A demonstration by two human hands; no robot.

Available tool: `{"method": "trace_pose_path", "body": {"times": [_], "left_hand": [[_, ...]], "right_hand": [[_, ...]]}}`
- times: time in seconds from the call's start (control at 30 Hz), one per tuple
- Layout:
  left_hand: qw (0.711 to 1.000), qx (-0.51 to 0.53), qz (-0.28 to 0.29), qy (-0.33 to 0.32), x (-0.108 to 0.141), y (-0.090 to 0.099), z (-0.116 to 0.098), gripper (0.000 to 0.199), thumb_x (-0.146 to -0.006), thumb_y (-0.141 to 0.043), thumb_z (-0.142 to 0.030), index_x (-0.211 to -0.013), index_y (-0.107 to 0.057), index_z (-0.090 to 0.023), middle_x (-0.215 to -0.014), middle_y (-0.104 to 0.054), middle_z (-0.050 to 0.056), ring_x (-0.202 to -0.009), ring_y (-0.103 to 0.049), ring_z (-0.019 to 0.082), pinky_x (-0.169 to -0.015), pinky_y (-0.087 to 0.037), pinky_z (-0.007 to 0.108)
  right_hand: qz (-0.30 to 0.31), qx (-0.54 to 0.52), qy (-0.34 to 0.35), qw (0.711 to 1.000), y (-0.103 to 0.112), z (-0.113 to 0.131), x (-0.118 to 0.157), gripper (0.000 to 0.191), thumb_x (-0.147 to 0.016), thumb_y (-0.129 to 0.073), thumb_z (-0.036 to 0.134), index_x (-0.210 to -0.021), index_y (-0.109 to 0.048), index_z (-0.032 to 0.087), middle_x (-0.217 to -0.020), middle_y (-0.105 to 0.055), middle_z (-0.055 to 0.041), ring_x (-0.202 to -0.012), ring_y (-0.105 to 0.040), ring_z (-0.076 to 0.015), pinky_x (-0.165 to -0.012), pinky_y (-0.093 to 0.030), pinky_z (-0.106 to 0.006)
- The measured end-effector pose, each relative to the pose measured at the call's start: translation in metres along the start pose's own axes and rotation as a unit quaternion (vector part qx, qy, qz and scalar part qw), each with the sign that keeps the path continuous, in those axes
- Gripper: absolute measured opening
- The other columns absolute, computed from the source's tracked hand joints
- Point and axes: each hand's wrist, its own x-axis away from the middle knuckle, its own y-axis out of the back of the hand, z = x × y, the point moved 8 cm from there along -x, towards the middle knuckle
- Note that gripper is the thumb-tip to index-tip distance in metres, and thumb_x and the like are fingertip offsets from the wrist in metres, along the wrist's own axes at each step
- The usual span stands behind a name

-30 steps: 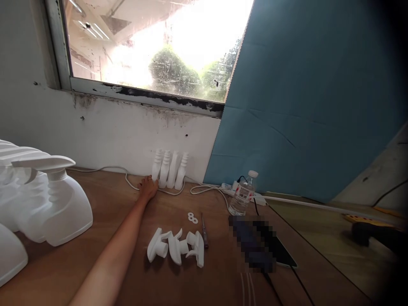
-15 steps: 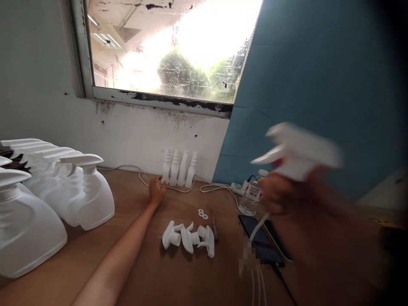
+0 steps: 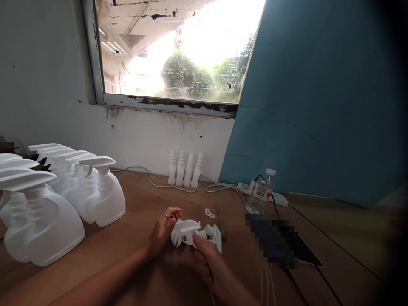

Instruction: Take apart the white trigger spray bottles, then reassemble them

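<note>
Right hand (image 3: 210,258) had its fingers closed round the body of a white spray head (image 3: 188,226), thumb against the near side; the head was low over the table (image 3: 140,216), between the two hands. Left hand (image 3: 162,229) was just beside it, fingers loosely parted and half-curled, nothing seen in them. Could not tell whether a fingertip touched the head.

Main worry: crowding. The other spray heads (image 3: 218,238) lay close by the right fingers, partly hidden behind the held one, so a swing of the wrist could scatter them. Pushed outward, they could slide into the flat white rings (image 3: 209,213) or the slim tool (image 3: 222,227), both lying loose nearby. With no clear support from the left, the held head could also twist under the thumb if its nozzle caught.

Against half a second earlier: left hand had been at the foot of the four narrow white pieces (image 3: 185,171) by the wall (image 3: 143,140); it had since drawn back. Right hand, then raised and blurred with a spray head before the blue sheet (image 3: 287,127), was now low. Pieces, rings and tool looked unmoved.
</note>
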Motion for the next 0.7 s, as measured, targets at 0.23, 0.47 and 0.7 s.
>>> {"method": "trace_pose_path", "body": {"times": [0.23,0.47,0.7], "left_hand": [[0.993,-0.014,0.104,0.054,0.008,-0.019,0.006,0.038,-0.078,-0.067,-0.045,-0.103,-0.067,-0.017,-0.088,-0.063,0.008,-0.070,-0.057,0.018,-0.062,-0.044,0.025],[0.977,0.165,-0.029,0.134,-0.007,0.005,0.030,0.034,-0.076,-0.069,-0.045,-0.090,-0.062,-0.015,-0.073,-0.059,0.001,-0.062,-0.053,0.012,-0.058,-0.042,0.022],[0.911,0.319,-0.053,0.255,-0.012,0.005,0.059,0.038,-0.077,-0.058,-0.051,-0.093,-0.056,-0.016,-0.067,-0.051,-0.001,-0.050,-0.046,0.010,-0.041,-0.032,0.020]], "right_hand": [[0.072,0.054,0.011,0.996,-0.006,-0.005,-0.004,0.057,-0.065,-0.069,0.067,-0.064,-0.037,0.020,-0.046,-0.024,0.0112,-0.037,-0.015,-0.0026,-0.032,-0.008,-0.017],[0.003,0.099,0.073,0.992,0.068,0.051,-0.014,0.046,-0.072,-0.070,0.050,-0.097,-0.062,0.013,-0.054,-0.026,0.0101,-0.045,-0.018,-0.0023,-0.041,-0.013,-0.015],[-0.322,0.343,0.283,0.836,0.175,0.105,-0.020,0.033,-0.073,-0.048,0.042,-0.085,-0.062,0.014,-0.057,-0.046,0.0011,-0.045,-0.040,-0.0130,-0.043,-0.034,-0.027]]}}
